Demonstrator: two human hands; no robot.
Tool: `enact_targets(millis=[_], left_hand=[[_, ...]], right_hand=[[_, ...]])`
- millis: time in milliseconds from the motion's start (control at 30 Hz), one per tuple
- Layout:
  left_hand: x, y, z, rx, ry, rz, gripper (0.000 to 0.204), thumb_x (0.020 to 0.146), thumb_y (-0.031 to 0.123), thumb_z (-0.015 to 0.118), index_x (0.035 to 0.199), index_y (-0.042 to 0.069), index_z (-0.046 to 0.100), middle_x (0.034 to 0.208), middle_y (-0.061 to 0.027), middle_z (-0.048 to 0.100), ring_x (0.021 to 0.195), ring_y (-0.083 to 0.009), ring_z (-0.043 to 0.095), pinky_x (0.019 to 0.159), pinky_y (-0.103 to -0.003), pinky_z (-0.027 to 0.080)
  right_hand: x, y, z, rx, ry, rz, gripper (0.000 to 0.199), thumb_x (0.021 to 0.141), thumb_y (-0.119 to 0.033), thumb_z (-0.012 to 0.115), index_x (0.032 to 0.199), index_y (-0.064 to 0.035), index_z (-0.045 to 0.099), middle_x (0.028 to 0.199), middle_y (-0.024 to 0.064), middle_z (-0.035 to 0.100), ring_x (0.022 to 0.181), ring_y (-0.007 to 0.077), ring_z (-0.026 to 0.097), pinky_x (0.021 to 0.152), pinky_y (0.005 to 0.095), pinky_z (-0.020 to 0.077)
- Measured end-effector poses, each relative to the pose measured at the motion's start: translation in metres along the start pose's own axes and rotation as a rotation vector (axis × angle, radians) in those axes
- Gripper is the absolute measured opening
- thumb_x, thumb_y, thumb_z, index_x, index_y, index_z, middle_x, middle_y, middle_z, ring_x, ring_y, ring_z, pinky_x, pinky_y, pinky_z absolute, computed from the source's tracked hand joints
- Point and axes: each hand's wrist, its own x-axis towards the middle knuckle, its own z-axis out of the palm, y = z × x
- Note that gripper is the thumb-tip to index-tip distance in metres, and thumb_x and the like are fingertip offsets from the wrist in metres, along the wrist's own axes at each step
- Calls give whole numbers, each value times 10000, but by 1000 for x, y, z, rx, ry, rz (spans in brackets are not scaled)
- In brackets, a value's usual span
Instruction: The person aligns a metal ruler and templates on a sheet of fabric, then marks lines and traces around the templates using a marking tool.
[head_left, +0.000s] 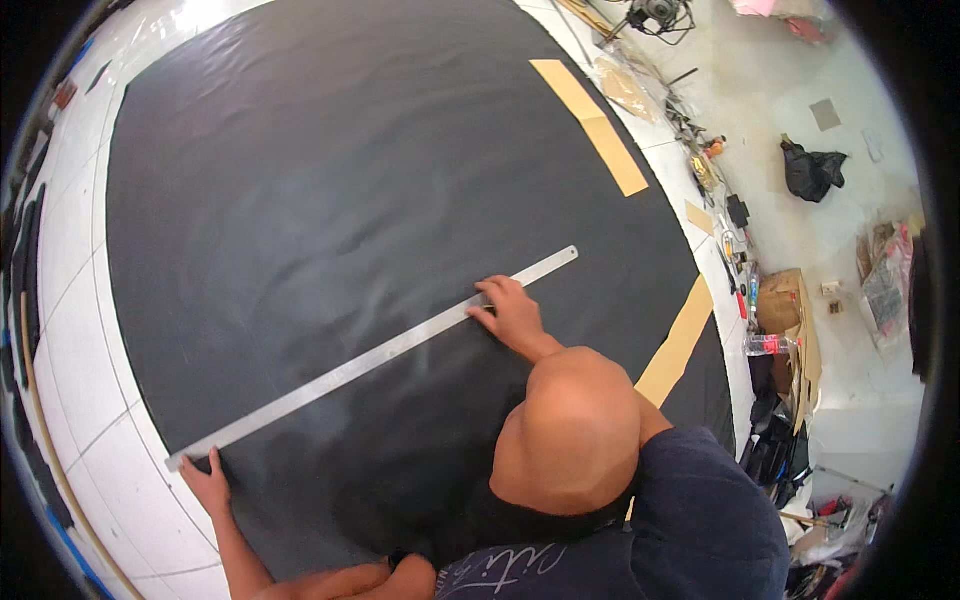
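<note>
though partial, pale shirt lettering (530,562) at lower centre, right hand (514,314) curled around ruler (350,371) mid-frame, left hand (208,486) splayed lower left

A clear, red-labelled bottle (770,345) lies at the near side of a brown box (778,300); whether they touch is unclear. A dark heap (775,430) spreads nearer than the box. Right of the box is a plastic bundle (884,292). Beyond the box lie a black bag (813,174) and, farther off, a grey square (825,114).
</note>
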Motion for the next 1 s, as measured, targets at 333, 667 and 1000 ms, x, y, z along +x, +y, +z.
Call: enact_targets(millis=[333,667,1000], left_hand=[[1,-6,3,-4,24,17,866,947,551,625,1491,-73,369,1549,-314,345,1485,-443,256,1222,-482,224],[-3,-6,3,-55,21,4,864,942,496,660,1478,-110,356,1542,-318,347,1468,-428,295,1219,-468,232],[-12,12,2,-88,98,-50,921,903,535,689,1501,-76,347,1573,-327,289,1498,-430,242,1230,-461,213]], right_hand=[[-49,54,-2,-150,86,480,639,968,-464,596,1485,-114,457,1585,71,377,1437,330,353,1106,479,432],[-44,61,-1,-171,13,430,649,969,-452,585,1499,-110,429,1597,63,362,1415,345,356,1092,491,445],[-30,58,-27,-183,-103,455,660,933,-406,657,1467,-81,445,1555,110,413,1359,367,428,1095,492,424]])
